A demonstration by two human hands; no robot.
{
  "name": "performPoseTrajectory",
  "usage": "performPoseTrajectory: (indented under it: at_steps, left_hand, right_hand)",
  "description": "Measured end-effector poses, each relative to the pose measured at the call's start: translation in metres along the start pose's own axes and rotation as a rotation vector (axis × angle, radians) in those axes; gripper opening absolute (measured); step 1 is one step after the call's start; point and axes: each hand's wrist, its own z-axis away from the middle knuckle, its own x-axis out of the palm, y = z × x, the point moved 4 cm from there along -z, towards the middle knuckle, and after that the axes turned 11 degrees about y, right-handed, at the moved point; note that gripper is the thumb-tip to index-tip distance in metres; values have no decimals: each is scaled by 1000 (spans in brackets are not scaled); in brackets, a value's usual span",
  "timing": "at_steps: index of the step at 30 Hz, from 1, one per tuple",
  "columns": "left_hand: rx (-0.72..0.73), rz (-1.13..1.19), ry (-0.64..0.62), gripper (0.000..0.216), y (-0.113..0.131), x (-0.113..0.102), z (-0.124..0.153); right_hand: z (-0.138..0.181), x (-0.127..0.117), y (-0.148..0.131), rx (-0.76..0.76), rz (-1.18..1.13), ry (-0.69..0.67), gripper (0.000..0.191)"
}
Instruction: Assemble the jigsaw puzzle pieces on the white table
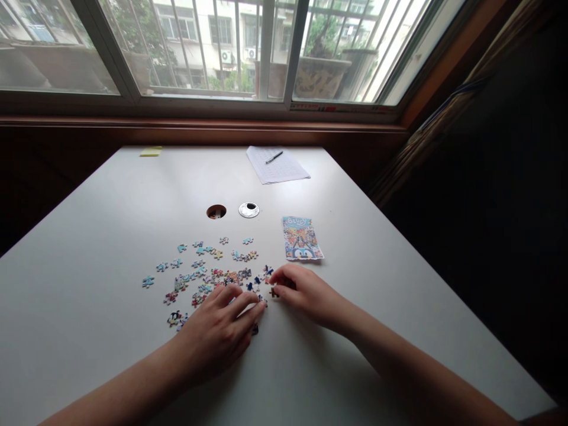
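Between the thumb and forefinger of my right hand [302,289] is a small brownish jigsaw piece [274,293], held just above or at the tabletop. My left hand [228,319] rests over the near side of the loose pieces, fingers bent and apart. Its fingertips are at a jigsaw piece [263,302], and the thumb is hidden. Dark blue jigsaw pieces [254,284] lie between the two hands. Left of them spreads a cluster of multicoloured jigsaw pieces [228,276], partly covered by my left hand. A dark jigsaw piece [255,329] shows beside the left fingers.
On the white table [110,355], a picture sheet [303,238] lies beyond my right hand. Farther back are a round cable hole [216,212], its silver cover [249,210], papers [277,168] with a pen [274,157], and yellow sticky notes [151,151]. A window [213,53] is behind.
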Motion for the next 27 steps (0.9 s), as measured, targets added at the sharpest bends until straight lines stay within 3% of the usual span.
performPoseTrajectory:
  at_steps: [6,14,27]
  left_hand:
    - [-62,37,87,36,-9,-6,-1]
    - [50,55,44,31,-8,-1,1]
    - [47,-13,-51,39,-6,5,4]
  right_hand:
    - [0,-3,6,9,-12,-23,14]
    - [-2,-3,4,20,-48,-45,13]
    - [-1,-5,2,10,-53,-45,13]
